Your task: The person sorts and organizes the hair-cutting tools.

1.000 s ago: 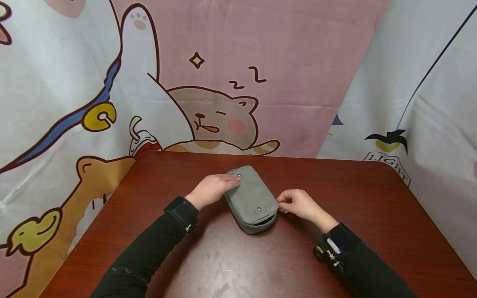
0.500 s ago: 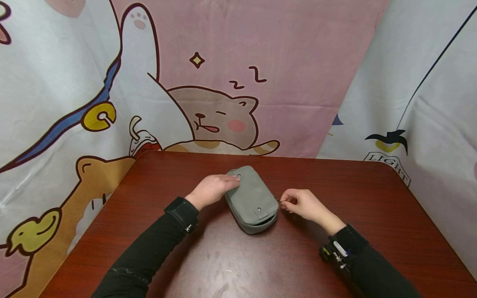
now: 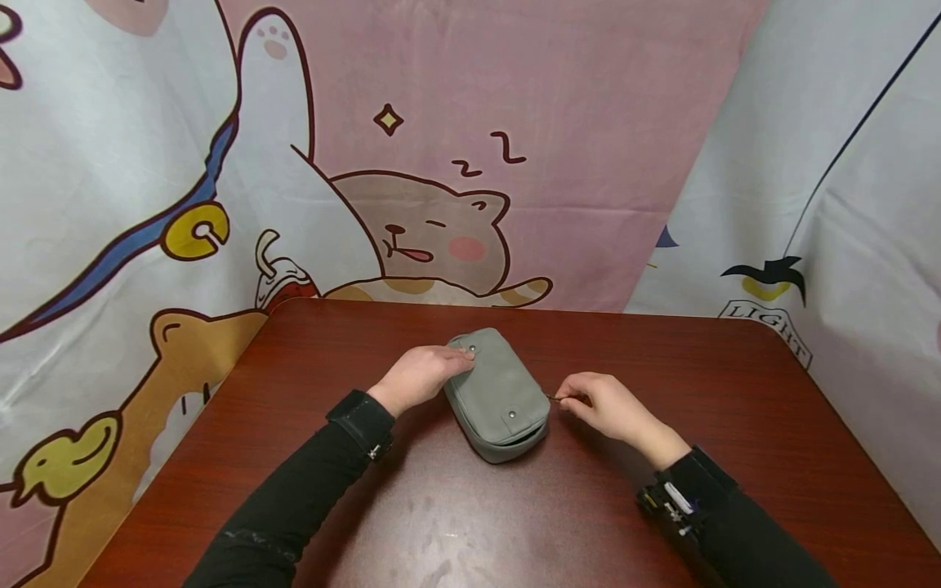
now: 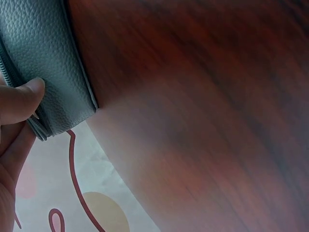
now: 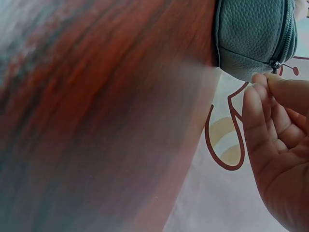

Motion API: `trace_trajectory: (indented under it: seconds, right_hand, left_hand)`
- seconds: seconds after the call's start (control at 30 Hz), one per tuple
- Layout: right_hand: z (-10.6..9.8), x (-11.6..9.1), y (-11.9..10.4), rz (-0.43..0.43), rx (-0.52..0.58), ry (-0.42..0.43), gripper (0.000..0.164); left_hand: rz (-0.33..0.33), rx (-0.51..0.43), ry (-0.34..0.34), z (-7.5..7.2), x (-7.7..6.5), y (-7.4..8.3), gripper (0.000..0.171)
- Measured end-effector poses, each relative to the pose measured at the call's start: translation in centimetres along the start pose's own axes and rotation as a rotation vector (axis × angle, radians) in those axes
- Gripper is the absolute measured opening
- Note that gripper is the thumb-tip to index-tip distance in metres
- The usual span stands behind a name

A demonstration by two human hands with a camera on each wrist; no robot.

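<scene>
A grey-green grained leather zip pouch [image 3: 494, 392] lies aslant on the table, with two metal snaps on its top face. My left hand [image 3: 422, 374] holds its far left corner, fingers over the top. In the left wrist view, the thumb [image 4: 29, 99] presses the pouch's side [image 4: 43, 53] just below the zip. At the right side, my right hand [image 3: 599, 402] pinches the zipper pull [image 3: 554, 398] between thumb and fingertips. The right wrist view shows the zipper slider [image 5: 275, 65] on the zip's track, right above those fingertips; most of the pull is hidden by them.
The reddish-brown wooden table [image 3: 412, 506] has its far edge a short way behind the pouch. A cartoon-printed cloth [image 3: 573, 147] hangs behind and beside it. Both forearms come in from the near side, in black sleeves with wrist straps.
My right hand has drawn slightly to the right, away from the pouch's side, and the pull now shows between them. The dark gap at the pouch's near end looks narrower. The left hand keeps its place.
</scene>
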State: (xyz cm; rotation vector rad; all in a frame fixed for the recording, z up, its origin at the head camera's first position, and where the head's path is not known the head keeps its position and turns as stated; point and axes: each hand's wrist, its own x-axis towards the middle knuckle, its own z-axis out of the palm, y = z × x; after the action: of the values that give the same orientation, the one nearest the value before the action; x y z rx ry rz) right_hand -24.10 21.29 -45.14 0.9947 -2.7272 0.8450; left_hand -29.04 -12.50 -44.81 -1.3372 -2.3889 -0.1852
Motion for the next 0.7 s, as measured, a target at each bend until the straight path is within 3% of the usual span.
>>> trace_trajectory:
  seconds: [0.7]
  right_hand:
    - [-0.60, -0.42, -0.36, -0.246, -0.175, 0.004, 0.017]
  left_hand:
    - [-0.001, 0.002, -0.002, -0.05, -0.10, 0.10, 0.028]
